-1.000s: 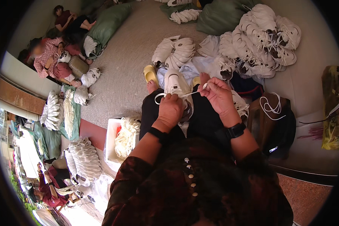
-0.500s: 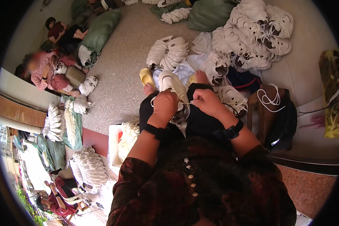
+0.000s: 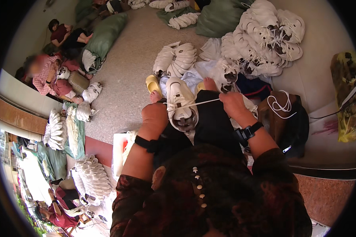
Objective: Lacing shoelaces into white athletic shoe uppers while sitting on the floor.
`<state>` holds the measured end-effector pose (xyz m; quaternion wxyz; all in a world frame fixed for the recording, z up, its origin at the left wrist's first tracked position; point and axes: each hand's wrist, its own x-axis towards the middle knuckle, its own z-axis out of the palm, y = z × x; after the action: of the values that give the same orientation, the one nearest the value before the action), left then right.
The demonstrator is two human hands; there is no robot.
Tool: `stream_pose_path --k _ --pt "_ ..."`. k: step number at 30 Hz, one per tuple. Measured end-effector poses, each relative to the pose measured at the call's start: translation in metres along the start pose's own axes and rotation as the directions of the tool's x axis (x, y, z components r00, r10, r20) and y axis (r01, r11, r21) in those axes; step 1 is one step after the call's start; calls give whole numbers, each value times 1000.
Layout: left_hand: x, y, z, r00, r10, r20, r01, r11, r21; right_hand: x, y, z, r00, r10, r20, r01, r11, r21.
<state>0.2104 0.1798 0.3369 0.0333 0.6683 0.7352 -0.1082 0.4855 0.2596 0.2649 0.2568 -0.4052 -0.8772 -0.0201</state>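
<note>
A white sneaker (image 3: 180, 102) lies between my knees on my black trousers, toe pointing away from me. A white shoelace (image 3: 195, 104) runs taut across the shoe from one hand to the other. My left hand (image 3: 154, 116) is closed on the lace's left end beside the shoe. My right hand (image 3: 232, 103) pinches the right end, pulled out to the side. Each wrist carries a black band.
A big heap of white sneakers (image 3: 265, 35) lies ahead on the right, smaller stacks (image 3: 176, 59) ahead. Loose laces rest on a brown stool (image 3: 281, 108) at my right. Yellow slippers (image 3: 152, 83) are by my feet. Other people (image 3: 47, 77) sit at the far left among more shoes.
Both hands have moved apart, drawing the lace tight across the shoe; earlier they were close together over it.
</note>
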Motion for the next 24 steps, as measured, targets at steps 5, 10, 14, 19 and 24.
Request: stream_pose_path --k 5,10,14,19,24 --pt "-42 -110 41 987 -145 -65 144 989 -10 -7 47 -23 999 41 7 -39 988 -151" --pt "-64 -132 73 960 -262 -95 191 867 -461 -7 57 -37 999 12 47 2 954 -298" --pt "-76 -150 84 959 -278 -64 166 727 -666 -1 76 -48 997 -46 -65 23 949 -314" --pt "-85 -185 109 929 -363 -72 219 695 -684 6 87 -38 971 187 -150 -200 976 -81" --pt "-71 -131 117 955 -295 16 120 337 -934 20 4 2 599 511 617 -659 -123 742"
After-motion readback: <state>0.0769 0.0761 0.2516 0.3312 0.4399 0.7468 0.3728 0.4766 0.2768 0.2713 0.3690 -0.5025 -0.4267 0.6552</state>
